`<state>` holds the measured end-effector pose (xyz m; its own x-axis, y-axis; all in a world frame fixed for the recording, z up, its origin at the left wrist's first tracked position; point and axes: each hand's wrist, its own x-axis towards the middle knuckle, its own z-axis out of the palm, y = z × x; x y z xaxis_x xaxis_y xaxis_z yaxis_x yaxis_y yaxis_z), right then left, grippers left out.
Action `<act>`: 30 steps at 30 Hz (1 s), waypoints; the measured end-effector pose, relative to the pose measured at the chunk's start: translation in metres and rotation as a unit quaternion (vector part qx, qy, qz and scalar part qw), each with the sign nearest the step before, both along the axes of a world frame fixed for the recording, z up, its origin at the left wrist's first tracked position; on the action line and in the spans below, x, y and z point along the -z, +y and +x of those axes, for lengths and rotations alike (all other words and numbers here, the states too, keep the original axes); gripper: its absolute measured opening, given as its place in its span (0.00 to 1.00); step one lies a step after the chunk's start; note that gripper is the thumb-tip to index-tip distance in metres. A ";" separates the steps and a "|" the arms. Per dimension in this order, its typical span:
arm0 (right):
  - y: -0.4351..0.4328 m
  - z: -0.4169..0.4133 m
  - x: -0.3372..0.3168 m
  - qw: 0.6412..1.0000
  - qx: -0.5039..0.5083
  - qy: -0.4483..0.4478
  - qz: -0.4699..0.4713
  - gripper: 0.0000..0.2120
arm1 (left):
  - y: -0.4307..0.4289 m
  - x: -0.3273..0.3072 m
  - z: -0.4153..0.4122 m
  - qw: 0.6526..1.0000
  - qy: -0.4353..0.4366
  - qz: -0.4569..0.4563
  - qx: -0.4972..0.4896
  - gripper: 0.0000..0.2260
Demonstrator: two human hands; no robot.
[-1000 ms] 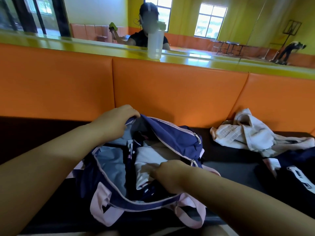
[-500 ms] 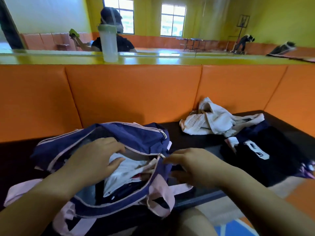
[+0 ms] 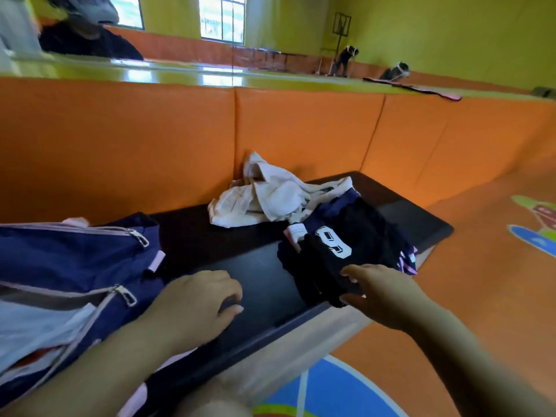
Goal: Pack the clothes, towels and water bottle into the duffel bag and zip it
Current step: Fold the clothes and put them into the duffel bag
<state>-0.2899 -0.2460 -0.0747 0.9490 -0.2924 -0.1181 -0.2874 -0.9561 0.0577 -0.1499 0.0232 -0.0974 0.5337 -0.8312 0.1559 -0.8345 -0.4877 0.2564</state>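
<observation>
Next garment: black numbered jersey [image 3: 346,251], folded on the bench's right end, beside the navy duffel bag [image 3: 75,266], which lies unzipped at the left.
Right hand [image 3: 379,291]: fingers spread, closing over the jersey's near edge, not yet gripping.
Left hand [image 3: 198,299]: loosely curled, empty, on the seat.
Advice: pinch through all layers so the fold holds.
Waiting: crumpled white towel [image 3: 264,194] behind.
Surface: dark padded bench [image 3: 264,275].
Room: orange wall padding [image 3: 301,130], yellow walls.

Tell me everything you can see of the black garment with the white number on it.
The black garment is soft, dark fabric, loosely folded, with a white blocky numeral on top. It lies on the dark bench at its front right, over other dark and purple-striped clothes, just in front of the crumpled white towel. The right hand touches its near edge, fingers spread.
</observation>
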 end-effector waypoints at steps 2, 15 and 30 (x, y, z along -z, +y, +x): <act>-0.021 0.005 0.011 1.000 0.023 -0.013 -0.002 0.29 | -0.034 0.005 0.004 0.999 -0.002 0.044 0.018 0.16; -0.085 0.040 0.070 0.993 -0.074 0.010 0.095 0.48 | -0.182 0.051 0.081 0.948 -0.217 0.174 0.155 0.48; -0.106 0.045 0.068 0.978 -0.060 0.014 0.197 0.43 | -0.250 0.083 0.123 0.918 -0.230 0.018 0.322 0.28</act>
<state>-0.2453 -0.3522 -0.1425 0.9682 -0.1062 -0.2267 -0.1763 -0.9321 -0.3164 -0.0272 -0.2272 -0.1802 -0.1863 -0.9602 0.2081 -0.9686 0.1440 -0.2027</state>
